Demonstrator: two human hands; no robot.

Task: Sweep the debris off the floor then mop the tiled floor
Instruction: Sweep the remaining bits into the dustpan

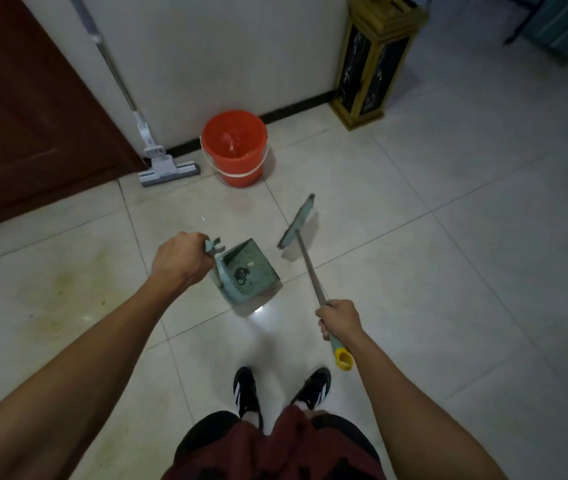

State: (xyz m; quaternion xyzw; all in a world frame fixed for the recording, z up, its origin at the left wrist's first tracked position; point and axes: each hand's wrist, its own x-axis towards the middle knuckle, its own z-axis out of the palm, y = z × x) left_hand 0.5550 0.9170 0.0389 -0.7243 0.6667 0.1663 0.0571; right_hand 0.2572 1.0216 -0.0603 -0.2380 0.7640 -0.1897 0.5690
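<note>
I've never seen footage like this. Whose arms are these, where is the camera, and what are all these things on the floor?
There is no machine here: a person wears a camera on the head, looking down at their own arms and shoes. The left hand has a grip on the handle of a green dustpan, which holds a little dark debris. The right hand grips the broom, its head out near the dustpan. Farther off, by the white wall, a red bucket stands on the tiled floor, with a mop leaning beside it near a brown door. A gold-and-black stand is at the corner.
</note>
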